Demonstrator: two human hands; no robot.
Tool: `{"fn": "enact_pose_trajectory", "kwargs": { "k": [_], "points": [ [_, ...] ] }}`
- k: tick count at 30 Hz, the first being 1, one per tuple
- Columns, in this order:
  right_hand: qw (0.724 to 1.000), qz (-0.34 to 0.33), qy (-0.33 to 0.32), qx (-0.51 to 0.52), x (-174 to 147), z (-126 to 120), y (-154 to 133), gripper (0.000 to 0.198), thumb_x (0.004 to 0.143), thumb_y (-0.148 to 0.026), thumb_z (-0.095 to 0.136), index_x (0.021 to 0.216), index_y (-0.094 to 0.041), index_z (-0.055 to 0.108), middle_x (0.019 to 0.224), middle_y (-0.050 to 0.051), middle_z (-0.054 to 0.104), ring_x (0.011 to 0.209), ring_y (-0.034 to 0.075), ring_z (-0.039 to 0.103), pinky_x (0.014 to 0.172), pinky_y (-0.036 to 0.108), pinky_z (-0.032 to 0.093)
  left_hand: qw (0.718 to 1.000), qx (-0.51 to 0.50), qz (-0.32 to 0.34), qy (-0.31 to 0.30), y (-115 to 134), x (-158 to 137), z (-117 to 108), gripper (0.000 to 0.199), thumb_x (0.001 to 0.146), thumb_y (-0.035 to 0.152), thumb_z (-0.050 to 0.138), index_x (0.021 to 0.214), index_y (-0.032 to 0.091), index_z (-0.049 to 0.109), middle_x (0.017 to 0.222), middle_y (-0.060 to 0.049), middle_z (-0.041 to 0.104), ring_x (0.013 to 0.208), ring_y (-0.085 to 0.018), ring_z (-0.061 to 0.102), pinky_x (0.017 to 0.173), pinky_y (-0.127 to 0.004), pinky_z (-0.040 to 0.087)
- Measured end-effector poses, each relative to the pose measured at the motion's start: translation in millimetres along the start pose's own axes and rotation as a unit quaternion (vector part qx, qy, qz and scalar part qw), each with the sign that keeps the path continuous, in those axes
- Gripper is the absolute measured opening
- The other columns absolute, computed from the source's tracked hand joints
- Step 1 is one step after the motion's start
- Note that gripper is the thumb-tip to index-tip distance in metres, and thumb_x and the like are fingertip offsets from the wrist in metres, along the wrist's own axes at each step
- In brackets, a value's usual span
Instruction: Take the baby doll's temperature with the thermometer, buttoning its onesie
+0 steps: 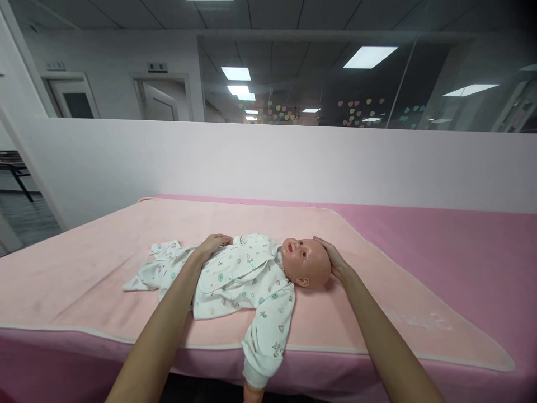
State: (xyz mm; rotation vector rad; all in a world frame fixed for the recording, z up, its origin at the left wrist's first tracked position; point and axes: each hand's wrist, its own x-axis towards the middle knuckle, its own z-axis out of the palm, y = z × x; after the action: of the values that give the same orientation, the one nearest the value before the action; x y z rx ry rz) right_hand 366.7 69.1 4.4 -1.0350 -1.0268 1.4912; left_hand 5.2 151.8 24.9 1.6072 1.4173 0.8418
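A baby doll lies on its back, its head toward the right. It wears a white printed top and matching trousers. One sleeved arm of the doll hangs over the near edge of the bed. My left hand rests on the far side of the doll's waist, close to its other hand, with fingers stretched out and partly hidden. My right hand lies against the crown of the doll's head, its fingers extended along the far side.
Under the doll is a peach mat with a pale border, spread over a pink sheet. A white partition runs behind the bed, with dark glass above it. At far left stands a dark-legged table.
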Motion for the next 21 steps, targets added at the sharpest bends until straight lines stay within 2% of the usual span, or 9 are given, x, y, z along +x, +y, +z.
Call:
{"fn": "enact_pose_trajectory", "kwargs": {
  "k": [3, 7, 11, 16, 21],
  "points": [
    [1.000, 0.001, 0.021, -0.006, 2, -2, 3, 0.038, 0.076, -0.050, 0.052, 0.088, -0.016, 0.066, 0.084, 0.007, 0.071, 0.085, 0.025, 0.065, 0.077, 0.034, 0.050, 1.000, -0.006, 0.009, 0.009, 0, -1, 2, 0.035, 0.061, 0.035, 0.056, 0.087, 0.013, 0.064, 0.089, -0.007, 0.067, 0.083, -0.017, 0.060, 0.068, -0.021, 0.047],
    [1.000, 0.001, 0.015, -0.007, 3, -4, 5, 0.038, 0.076, -0.049, 0.051, 0.087, -0.016, 0.066, 0.083, 0.007, 0.071, 0.085, 0.025, 0.065, 0.077, 0.035, 0.050, 0.999, 0.005, 0.018, 0.036, 1, -4, 4, 0.037, 0.061, 0.025, 0.054, 0.095, 0.012, 0.064, 0.089, -0.007, 0.068, 0.082, -0.018, 0.061, 0.067, -0.023, 0.048],
    [0.999, -0.042, 0.027, 0.000, 3, -8, 3, 0.034, 0.075, -0.046, 0.055, 0.088, -0.017, 0.067, 0.089, 0.006, 0.070, 0.091, 0.026, 0.063, 0.080, 0.034, 0.049, 0.997, 0.030, 0.034, 0.057, 0, -6, 5, 0.040, 0.063, 0.018, 0.050, 0.100, 0.011, 0.063, 0.093, -0.007, 0.068, 0.088, -0.018, 0.061, 0.071, -0.022, 0.049],
    [0.993, -0.083, 0.082, 0.017, 6, -16, 2, 0.029, 0.073, -0.043, 0.058, 0.087, -0.019, 0.068, 0.087, 0.005, 0.070, 0.091, 0.024, 0.062, 0.080, 0.032, 0.048, 0.992, 0.085, 0.049, 0.078, -4, -8, 5, 0.038, 0.063, 0.018, 0.053, 0.099, 0.015, 0.064, 0.094, -0.006, 0.068, 0.089, -0.018, 0.061, 0.070, -0.022, 0.048],
    [0.994, -0.082, 0.077, 0.007, 8, -18, 4, 0.031, 0.073, -0.044, 0.058, 0.088, -0.019, 0.068, 0.091, 0.006, 0.070, 0.092, 0.025, 0.062, 0.081, 0.034, 0.048, 0.985, 0.129, 0.069, 0.093, -5, -8, 4, 0.040, 0.061, 0.018, 0.057, 0.100, 0.017, 0.064, 0.096, -0.005, 0.068, 0.090, -0.018, 0.060, 0.071, -0.020, 0.046]
  ]
}}
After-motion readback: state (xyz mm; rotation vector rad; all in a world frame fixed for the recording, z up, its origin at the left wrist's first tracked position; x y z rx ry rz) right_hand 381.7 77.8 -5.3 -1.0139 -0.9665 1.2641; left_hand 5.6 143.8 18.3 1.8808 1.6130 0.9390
